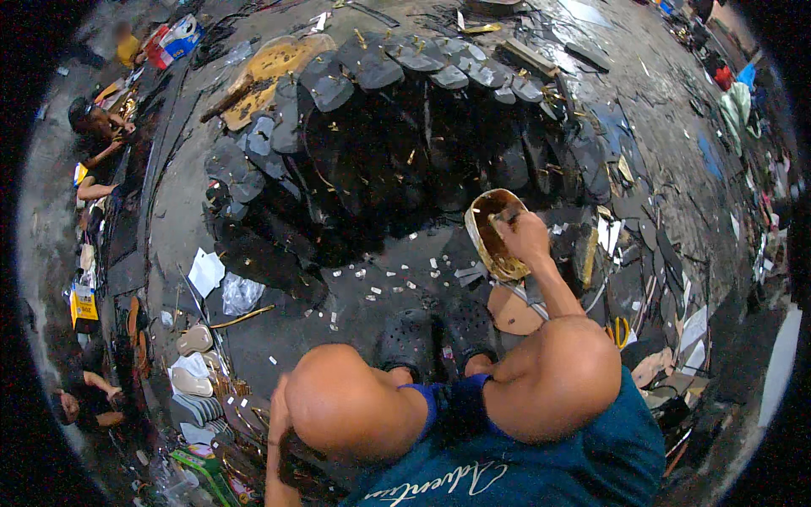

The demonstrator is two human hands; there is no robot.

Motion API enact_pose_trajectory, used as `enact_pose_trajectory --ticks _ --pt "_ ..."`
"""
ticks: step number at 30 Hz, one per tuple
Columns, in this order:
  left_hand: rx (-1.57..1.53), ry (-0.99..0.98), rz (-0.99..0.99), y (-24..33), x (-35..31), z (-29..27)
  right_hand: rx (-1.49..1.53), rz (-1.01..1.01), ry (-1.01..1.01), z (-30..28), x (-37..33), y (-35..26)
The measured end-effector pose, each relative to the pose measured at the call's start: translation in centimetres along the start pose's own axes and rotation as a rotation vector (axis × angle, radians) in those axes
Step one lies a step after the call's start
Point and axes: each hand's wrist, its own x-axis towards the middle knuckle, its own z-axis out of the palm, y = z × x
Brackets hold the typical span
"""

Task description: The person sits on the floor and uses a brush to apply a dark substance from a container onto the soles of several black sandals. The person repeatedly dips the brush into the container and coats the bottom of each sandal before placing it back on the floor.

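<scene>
Under my right hand [529,237], the tub [482,253] looks rough and crusted; left of it, a crumpled plastic bag [242,294] shines.

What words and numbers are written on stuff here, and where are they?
Teal shirt: white curly writing, which I won't copy out.
Yellow packet at left: dark printing, too small to read surely.
Small white scraps on the floor: too small to tell if anything is printed.
Tub at the right hand: no writing I can make out.
</scene>
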Motion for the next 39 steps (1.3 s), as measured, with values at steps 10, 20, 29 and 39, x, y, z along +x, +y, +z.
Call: enact_pose_trajectory --ticks 10,20,29,39 --pt "-0.110 -0.208 0.134 0.5 3.0 5.7 0.219 0.289 -0.128 -8.6 -6.8 -0.8" --pt "-0.115 -0.191 0.129 0.2 2.5 3.1 0.082 0.213 -0.201 -9.1 -8.3 -1.9" --pt "0.313 0.072 0.023 -8.9 4.9 -3.7 0.951 0.136 -0.337 -8.6 -7.6 -3.8" --pt "-0.708 0.289 -0.183 -8.8 13.2 -6.6 1.041 -0.275 0.068 -8.1 0.6 -17.4"
